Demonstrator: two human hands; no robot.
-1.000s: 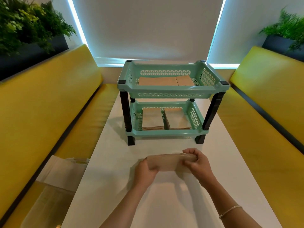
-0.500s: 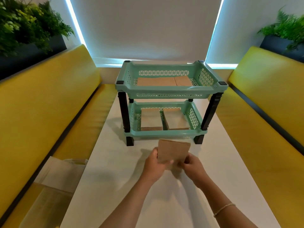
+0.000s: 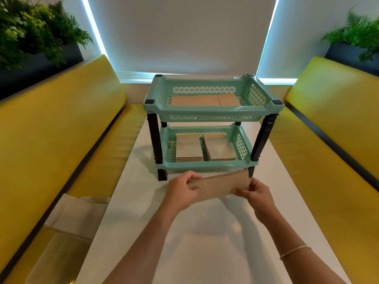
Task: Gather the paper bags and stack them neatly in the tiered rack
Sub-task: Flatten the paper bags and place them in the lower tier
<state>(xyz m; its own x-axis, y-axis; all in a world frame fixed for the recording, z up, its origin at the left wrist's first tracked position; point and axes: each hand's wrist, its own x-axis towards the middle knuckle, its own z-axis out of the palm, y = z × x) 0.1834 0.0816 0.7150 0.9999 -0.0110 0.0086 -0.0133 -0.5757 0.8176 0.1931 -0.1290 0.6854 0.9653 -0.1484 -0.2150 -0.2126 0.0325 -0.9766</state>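
Observation:
A mint-green two-tier rack [image 3: 207, 116] with black legs stands on the white table [image 3: 205, 232]. Its top tier holds flat brown paper bags [image 3: 205, 100]. In the bottom tier lie two stacks of brown bags, a left stack [image 3: 188, 148] and a right stack [image 3: 219, 147]. Just in front of the rack I hold a small stack of brown paper bags [image 3: 223, 184] lengthwise above the table. My left hand [image 3: 183, 190] grips its left end. At the right end my right hand [image 3: 254, 191] pinches it.
Yellow bench seats [image 3: 61, 140] run along both sides of the table. On the left seat near me lie a white bag and a cream bag [image 3: 67, 218]. Dark planters with green plants [image 3: 34, 33] stand behind both backrests.
The bags were held wide, then turned upright on end half a second ago. They now lie wide again, a little closer to the rack, with my hands at either end.

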